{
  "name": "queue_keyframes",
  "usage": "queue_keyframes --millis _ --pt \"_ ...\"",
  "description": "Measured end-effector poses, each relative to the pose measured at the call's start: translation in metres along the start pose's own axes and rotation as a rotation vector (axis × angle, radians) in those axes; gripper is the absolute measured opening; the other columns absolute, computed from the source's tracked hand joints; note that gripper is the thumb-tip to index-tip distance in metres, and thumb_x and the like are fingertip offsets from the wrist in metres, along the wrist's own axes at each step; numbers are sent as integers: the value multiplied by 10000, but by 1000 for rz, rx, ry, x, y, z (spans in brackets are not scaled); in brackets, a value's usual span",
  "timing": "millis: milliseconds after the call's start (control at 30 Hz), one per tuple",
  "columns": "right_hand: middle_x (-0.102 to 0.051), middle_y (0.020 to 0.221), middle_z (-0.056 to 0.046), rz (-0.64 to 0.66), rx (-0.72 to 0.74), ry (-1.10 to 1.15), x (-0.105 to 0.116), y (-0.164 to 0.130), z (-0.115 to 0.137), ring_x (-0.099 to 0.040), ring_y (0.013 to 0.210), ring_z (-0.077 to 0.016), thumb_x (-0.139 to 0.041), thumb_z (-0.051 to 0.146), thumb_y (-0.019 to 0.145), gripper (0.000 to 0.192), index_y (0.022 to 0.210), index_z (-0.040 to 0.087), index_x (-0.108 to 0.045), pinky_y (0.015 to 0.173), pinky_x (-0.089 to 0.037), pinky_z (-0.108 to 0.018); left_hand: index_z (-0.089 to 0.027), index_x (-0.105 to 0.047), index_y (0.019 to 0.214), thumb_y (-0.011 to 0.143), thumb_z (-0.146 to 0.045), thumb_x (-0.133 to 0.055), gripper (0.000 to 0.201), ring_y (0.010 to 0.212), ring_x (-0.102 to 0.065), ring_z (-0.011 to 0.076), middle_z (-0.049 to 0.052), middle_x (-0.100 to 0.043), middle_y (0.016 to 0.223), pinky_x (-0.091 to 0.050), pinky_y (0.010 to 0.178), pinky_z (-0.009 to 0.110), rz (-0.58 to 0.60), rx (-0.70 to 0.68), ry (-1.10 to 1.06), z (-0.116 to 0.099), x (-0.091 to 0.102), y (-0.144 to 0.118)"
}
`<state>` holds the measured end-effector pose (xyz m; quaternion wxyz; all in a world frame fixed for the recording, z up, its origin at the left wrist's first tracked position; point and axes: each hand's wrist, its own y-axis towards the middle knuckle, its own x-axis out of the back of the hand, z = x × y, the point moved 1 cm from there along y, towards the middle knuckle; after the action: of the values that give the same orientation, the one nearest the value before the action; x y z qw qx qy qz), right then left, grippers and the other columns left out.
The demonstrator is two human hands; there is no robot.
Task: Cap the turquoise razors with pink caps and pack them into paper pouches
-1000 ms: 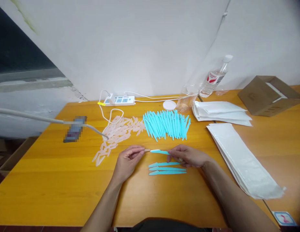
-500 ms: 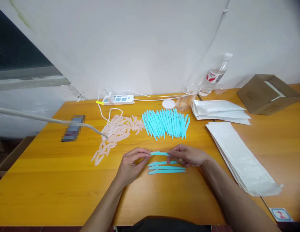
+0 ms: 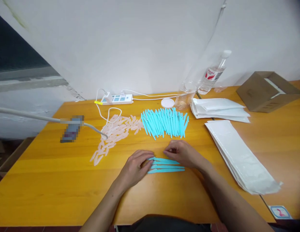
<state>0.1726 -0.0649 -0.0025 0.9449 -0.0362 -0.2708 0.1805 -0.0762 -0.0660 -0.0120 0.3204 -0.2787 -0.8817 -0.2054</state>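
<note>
Several turquoise eyebrow razors (image 3: 168, 167) lie side by side in a row on the table. At the left end of the row, my left hand (image 3: 137, 166) has its thumb and fingers closed on the top razor (image 3: 162, 159). Just above the row, my right hand (image 3: 182, 153) is raised with its fingers curled together and nothing visible in them. Beyond both hands is a large pile of the same razors (image 3: 164, 124). Left of that pile, many small pale pink pieces (image 3: 116, 130) are spread out; they look like blade caps.
White plastic bags (image 3: 242, 158) lie at the right, with more bags (image 3: 217, 108) behind. Along the wall are a power strip (image 3: 119, 99), a round white lid (image 3: 167, 103), a clear jar (image 3: 185, 96), a water bottle (image 3: 213, 75) and a cardboard box (image 3: 258, 93). A phone (image 3: 72, 129) lies left, behind a cable (image 3: 31, 114).
The razor held between both hands has been lowered to the top of the row. My right hand has let go of it and moved slightly up and left.
</note>
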Motion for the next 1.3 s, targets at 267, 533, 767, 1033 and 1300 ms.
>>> queue_keyframes --millis 267,533,767,1033,1300 --pt "-708 767 -68 -604 -222 -452 33 18 -12 -608 702 -201 -566 482 911 339 849 190 -728 674 -384 -296 -276 -545 1416 990 -312 -564 428 1455 -407 307 52 -525 1516 -306 1208 574 219 -230 289 -14 -29 -5" --pt "-763 942 -121 -583 -397 -554 48 57 -20 -682 901 -269 -619 476 868 402 1098 165 -730 780 -453 -336 -269 -466 1486 995 -323 -558 503 1457 -411 276 87 -482 1547 -311 1218 548 157 -186 248 -19 -22 -19" --pt "-780 917 -123 -549 -402 -519 57 62 -19 -697 908 -280 -579 345 848 274 920 187 -790 783 -455 -340 -260 -658 1292 986 -320 -561 327 1284 -585 257 96 -616 1394 -469 1099 438 -145 98 263 17 27 -4" --pt "-700 765 -50 -466 -247 -53 53 29 5 -628 716 -193 -578 394 834 211 851 194 -642 667 -435 -292 -227 -749 986 968 -332 -539 235 859 -662 216 75 -698 986 -497 745 303 -278 318 578 53 38 54" --pt "-494 662 61 164 -125 327 20 0 -1 -386 548 -84 -552 563 913 373 856 197 -506 531 -307 -230 -187 -708 990 913 -228 -566 166 767 -641 210 65 -698 870 -470 703 303 -202 326 469 49 35 53"
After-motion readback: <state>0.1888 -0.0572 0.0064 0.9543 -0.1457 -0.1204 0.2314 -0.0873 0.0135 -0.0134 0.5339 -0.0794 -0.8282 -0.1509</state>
